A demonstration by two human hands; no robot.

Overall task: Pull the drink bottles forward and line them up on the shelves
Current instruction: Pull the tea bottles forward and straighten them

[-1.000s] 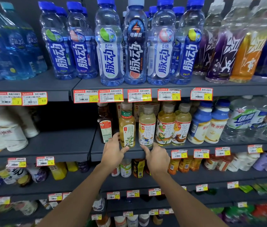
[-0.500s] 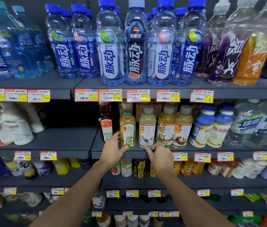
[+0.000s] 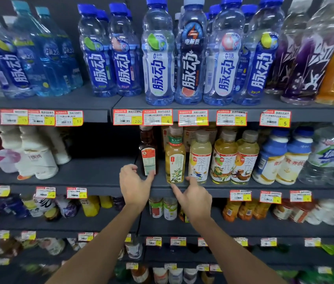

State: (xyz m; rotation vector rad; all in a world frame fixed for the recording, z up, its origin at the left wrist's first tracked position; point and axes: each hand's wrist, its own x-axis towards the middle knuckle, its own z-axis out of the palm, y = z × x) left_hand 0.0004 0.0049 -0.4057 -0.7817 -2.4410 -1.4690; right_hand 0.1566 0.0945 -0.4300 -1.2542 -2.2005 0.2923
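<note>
Mid-lineup, my left hand (image 3: 135,185) and right hand (image 3: 196,199) have fingers apart, holding nothing; reckon I next pull the dark bottle (image 3: 148,156) forward level with the green-tea bottle (image 3: 175,162).

Middle shelf (image 3: 92,173): dark bottle (image 3: 148,156) set back, base touched by left hand (image 3: 135,187) thumb; yellow tea bottle (image 3: 175,160) at front, right hand (image 3: 194,198) spread just below.

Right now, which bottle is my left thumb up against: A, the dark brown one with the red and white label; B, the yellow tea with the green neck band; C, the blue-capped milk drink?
A: the left hand has its thumb at the bottom of the label on the dark brown bottle, while the right hand points at the foot of the green-banded tea.
</note>
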